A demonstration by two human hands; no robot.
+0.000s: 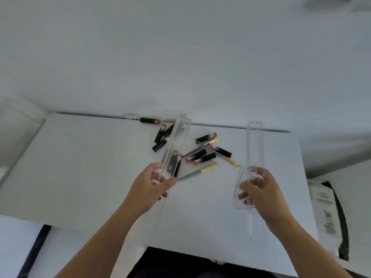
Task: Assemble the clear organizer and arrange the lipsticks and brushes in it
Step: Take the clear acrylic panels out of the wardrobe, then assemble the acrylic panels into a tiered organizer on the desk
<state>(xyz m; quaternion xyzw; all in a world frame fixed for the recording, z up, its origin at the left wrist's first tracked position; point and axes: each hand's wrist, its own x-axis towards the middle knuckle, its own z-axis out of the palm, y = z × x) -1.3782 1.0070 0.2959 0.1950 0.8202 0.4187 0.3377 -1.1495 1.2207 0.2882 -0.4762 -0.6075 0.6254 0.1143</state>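
We look down on a white bench (80, 167) whose far edge meets a plain white wall (180, 57), with a thin dark seam running between them. The wall fills the whole upper half of the view, bare and evenly lit. At the bench's near edge a dark gap shows below, and a dark strip runs at lower left.

Our left hand (152, 185) is closed on the near end of a clear panel (174, 145), fingers (166, 182) pinching it so it rises tilted away from us, over the lipsticks. Our right hand (259, 189) grips a second clear piece (254, 149), fingers curled around its near end; this piece stands steeper, reaching toward the far edge. The two pieces are well apart and not joined.

Between the hands, toward the far side, the lipsticks (202, 155) lie scattered flat on the bench, black tubes with pink and red ends, some crossing one another. A grey-handled brush (196, 171) lies just beside our left hand, and another pale brush (132, 116) rests at the far edge against the wall. A thin clear strip (212, 150) lies across the middle heap.

Off the bench on the right lies a white bag (329, 213) with dark trim and blurred print.
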